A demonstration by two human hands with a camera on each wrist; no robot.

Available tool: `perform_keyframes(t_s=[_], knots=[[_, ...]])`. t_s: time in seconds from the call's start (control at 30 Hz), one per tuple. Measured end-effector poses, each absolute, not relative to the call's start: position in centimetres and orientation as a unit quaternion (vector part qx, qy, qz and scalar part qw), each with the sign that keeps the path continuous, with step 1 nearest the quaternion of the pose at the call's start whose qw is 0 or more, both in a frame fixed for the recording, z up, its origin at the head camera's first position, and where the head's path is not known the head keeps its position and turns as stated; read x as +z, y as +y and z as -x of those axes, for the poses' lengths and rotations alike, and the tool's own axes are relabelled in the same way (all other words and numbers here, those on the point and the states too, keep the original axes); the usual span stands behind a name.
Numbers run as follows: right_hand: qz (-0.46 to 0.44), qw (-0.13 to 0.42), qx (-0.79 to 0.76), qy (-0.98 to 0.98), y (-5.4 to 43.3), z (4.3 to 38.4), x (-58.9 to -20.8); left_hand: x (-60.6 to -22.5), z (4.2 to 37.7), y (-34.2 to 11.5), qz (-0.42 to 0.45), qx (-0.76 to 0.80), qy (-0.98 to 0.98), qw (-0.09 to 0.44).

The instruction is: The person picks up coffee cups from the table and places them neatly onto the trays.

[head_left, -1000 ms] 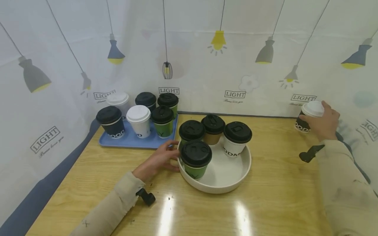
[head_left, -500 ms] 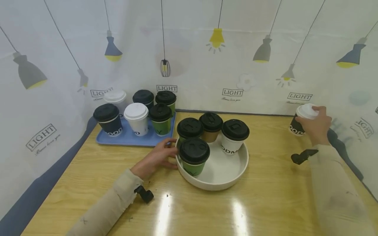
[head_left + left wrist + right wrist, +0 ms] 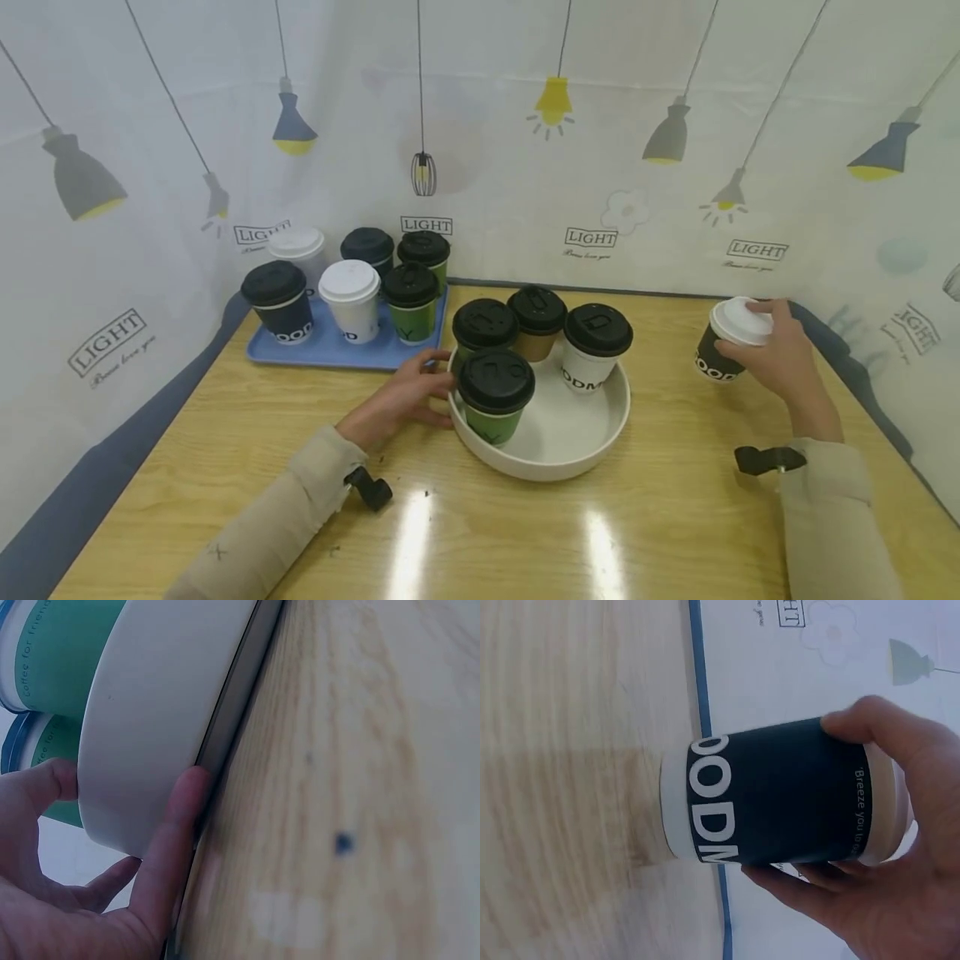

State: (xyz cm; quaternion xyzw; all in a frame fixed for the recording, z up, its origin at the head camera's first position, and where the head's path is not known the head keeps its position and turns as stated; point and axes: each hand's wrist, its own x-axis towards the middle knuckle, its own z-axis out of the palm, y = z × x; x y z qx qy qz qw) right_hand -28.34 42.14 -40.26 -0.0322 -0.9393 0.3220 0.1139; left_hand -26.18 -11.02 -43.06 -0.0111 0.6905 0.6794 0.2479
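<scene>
My right hand [image 3: 780, 350] grips a dark paper coffee cup [image 3: 714, 354] with a white lid from above, at the right of the table. In the right wrist view the cup [image 3: 787, 795] is upright over the wood, thumb and fingers on opposite sides near its lid. My left hand [image 3: 401, 396] holds the left side of a round white tray [image 3: 542, 471], its fingers [image 3: 187, 796] against the outer wall. Inside that tray stand a front green cup [image 3: 495, 400], another green one behind it, a brown cup [image 3: 536, 321] and a white cup [image 3: 594, 350], all black-lidded.
A blue rectangular tray [image 3: 352, 357] at the back left carries several lidded cups, among them a white one [image 3: 351, 304] and a dark one [image 3: 277, 300]. A printed curtain [image 3: 495, 100] hangs along the table's back edge. Bare wood [image 3: 667, 400] lies between round tray and right hand.
My right hand has brought the dark cup leftward and nearer to me, away from the back right corner. My left hand and the round tray have stayed in place.
</scene>
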Motion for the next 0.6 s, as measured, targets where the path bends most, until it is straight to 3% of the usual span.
perform_keyframes(t_s=[0.33, 0.6], knots=[[-0.076, 0.092, 0.336, -0.934, 41.1, 26.7, -39.2, -43.4, 26.6, -10.9, 0.006, 0.678, 0.693, 0.243], [-0.146, 0.036, 0.34, -0.928, 39.9, 25.7, -36.7, -43.4, 26.5, -11.0, 0.003, 0.679, 0.692, 0.244]])
